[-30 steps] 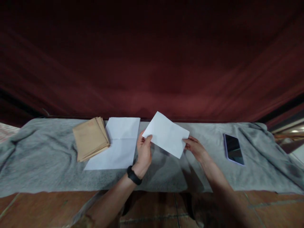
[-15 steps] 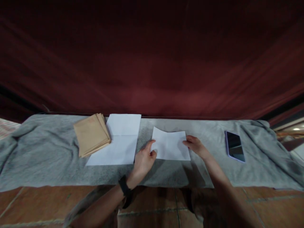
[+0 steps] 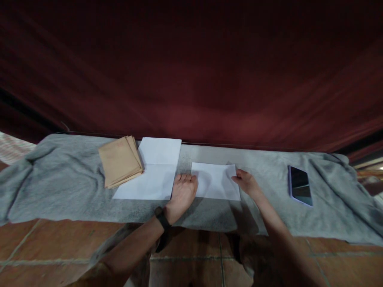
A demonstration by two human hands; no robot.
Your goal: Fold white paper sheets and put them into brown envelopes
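A white sheet of paper [image 3: 214,181] lies in front of me on the grey cloth, apparently folded. At its left edge is my left hand [image 3: 184,193], fingers curled in and closed against the paper; the exact grip is partly hidden. My right hand [image 3: 247,183] pinches the sheet's right edge between thumb and fingers. Left of the hands lie larger white sheets of paper [image 3: 158,175] with a crease across them. A stack of brown paper envelopes [image 3: 119,159] rests partly over their left side.
A phone [image 3: 301,185] in a pale purple case lies to the right on the grey cloth [image 3: 68,191]. Behind the cloth rises a dark red fabric surface [image 3: 191,79]. Brown floor tiles [image 3: 60,247] show along the near side.
My left hand has turned, and its fingers, spread at the sheet's left edge before, are now curled in. The sheet's bowed top edge lies flatter. My right hand keeps its pinch.
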